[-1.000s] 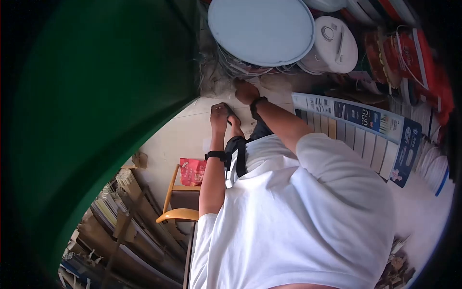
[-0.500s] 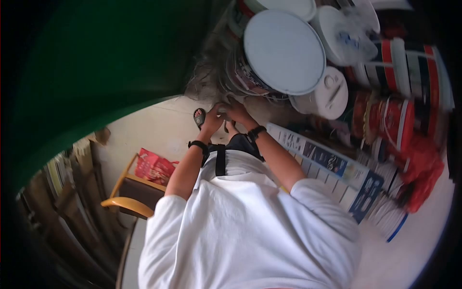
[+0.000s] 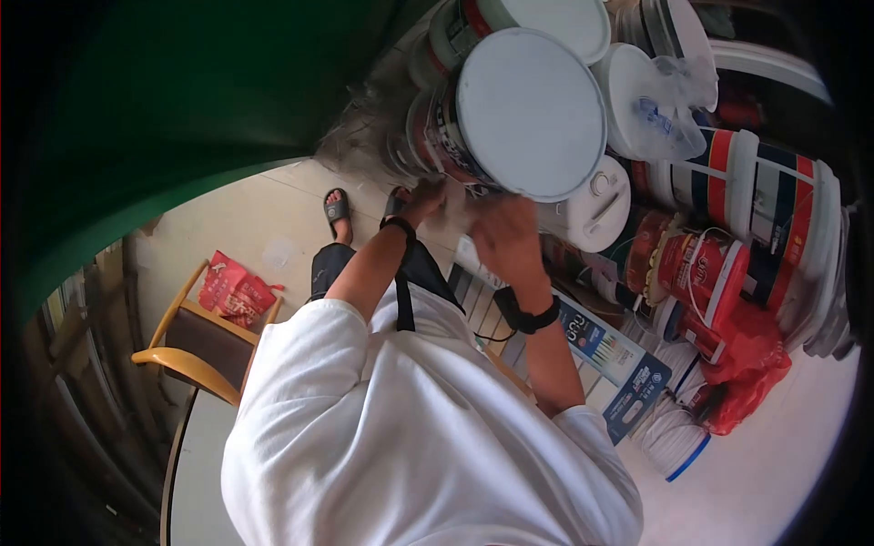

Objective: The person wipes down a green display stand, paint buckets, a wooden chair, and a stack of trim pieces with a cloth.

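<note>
My left hand (image 3: 426, 202) reaches forward beside the lower side of a paint bucket (image 3: 531, 114) with a pale round lid. It is blurred, and its fingers cannot be made out. To its right, my right hand (image 3: 506, 238) is raised just below the rim of that lid, also smeared by motion. Whether either hand holds anything is not visible. Each wrist wears a black band. A white container (image 3: 590, 207) with a cap and handle stands right of my right hand.
A green cloth (image 3: 182, 100) fills the upper left. At left are a wooden chair (image 3: 187, 364) and a red bag (image 3: 235, 291). Red-banded buckets (image 3: 774, 214), a red pail (image 3: 701, 273), a printed board (image 3: 610, 359) and cable rolls (image 3: 669, 437) lie right.
My hands were together near the feet; now they are apart, my right hand raised nearer the bucket lid. The view has shifted, so chair and feet appear further left.
</note>
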Motion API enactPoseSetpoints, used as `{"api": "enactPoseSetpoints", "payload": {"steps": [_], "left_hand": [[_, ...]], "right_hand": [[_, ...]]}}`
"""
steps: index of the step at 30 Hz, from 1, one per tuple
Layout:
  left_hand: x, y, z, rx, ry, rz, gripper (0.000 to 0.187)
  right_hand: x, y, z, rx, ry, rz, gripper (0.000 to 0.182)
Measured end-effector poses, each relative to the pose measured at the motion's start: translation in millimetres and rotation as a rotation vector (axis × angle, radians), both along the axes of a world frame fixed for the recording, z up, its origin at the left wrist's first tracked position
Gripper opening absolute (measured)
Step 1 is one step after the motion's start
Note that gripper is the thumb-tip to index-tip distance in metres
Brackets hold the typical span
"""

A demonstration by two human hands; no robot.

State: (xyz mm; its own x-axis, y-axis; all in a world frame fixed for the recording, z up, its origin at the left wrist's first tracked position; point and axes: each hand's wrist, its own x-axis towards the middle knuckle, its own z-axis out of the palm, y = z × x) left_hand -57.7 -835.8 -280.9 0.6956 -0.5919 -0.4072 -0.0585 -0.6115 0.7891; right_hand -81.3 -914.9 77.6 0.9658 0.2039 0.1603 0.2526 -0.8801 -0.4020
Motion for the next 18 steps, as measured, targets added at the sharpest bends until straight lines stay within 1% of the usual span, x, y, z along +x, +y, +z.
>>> {"api": "enactPoseSetpoints", "payload": {"steps": [1, 2, 3, 4, 6, 7, 8, 10, 11, 12, 13, 14, 16, 17, 18], "left_hand": [[7.7, -6.5, 6.4, 0.012, 0.277, 0.157, 0.036], [19.0, -8.4, 33.9, 0.020, 0.594, 0.349, 0.040], [30.9, -10.0, 63.7, 0.052, 0.869, 0.594, 0.046], [31.5, -12.5, 60.7, -0.059, 0.913, 0.636, 0.048], [22.9, -4.0, 26.3, -0.271, 0.993, 0.720, 0.054], [19.9, -6.5, -5.5, -0.212, 0.864, 0.707, 0.056], [23.2, -4.7, -11.3, -0.142, 0.737, 0.695, 0.058], [34.4, -7.2, -22.3, -0.063, 0.665, 0.917, 0.061], [37.2, -6.6, -39.8, -0.216, 0.552, 0.961, 0.063], [38.7, -5.0, -71.0, -0.366, 0.441, 0.997, 0.065], [46.5, -1.9, -81.3, -0.409, 0.404, 1.022, 0.068], [54.6, 1.4, -90.4, -0.453, 0.367, 1.044, 0.070], [88.1, 18.5, -67.4, -0.321, 0.448, 1.078, 0.076], [96.7, 23.6, -16.8, -0.178, 0.498, 0.896, 0.079], [92.2, 18.4, -13.4, -0.181, 0.502, 0.900, 0.074]], "right_hand": [[5.1, -9.1, 3.8, -0.035, -0.042, -0.067, 0.019], [14.7, -20.0, 5.1, -0.070, -0.086, -0.129, 0.020], [24.6, -30.0, 4.3, -0.103, -0.133, -0.189, 0.021], [33.8, -38.5, 0.7, -0.085, -0.133, -0.217, 0.022], [47.2, -52.9, -16.0, -0.037, -0.129, -0.278, 0.024], [49.0, -60.3, -31.8, -0.028, -0.098, -0.294, 0.025], [48.0, -57.3, -31.1, -0.060, -0.097, -0.308, 0.026], [52.4, -49.5, -29.7, -0.127, -0.104, -0.327, 0.028], [53.2, -49.5, -29.8, -0.101, -0.089, -0.336, 0.028], [51.5, -49.9, -29.2, -0.076, -0.069, -0.348, 0.029], [51.1, -50.7, -27.9, -0.051, -0.054, -0.360, 0.030], [49.9, -52.8, -29.5, -0.088, -0.072, -0.355, 0.032], [49.6, -55.5, -37.4, -0.155, -0.111, -0.341, 0.036], [51.2, -53.7, -36.4, -0.166, -0.131, -0.348, 0.037], [50.0, -52.0, -33.8, -0.178, -0.146, -0.356, 0.039]]}}
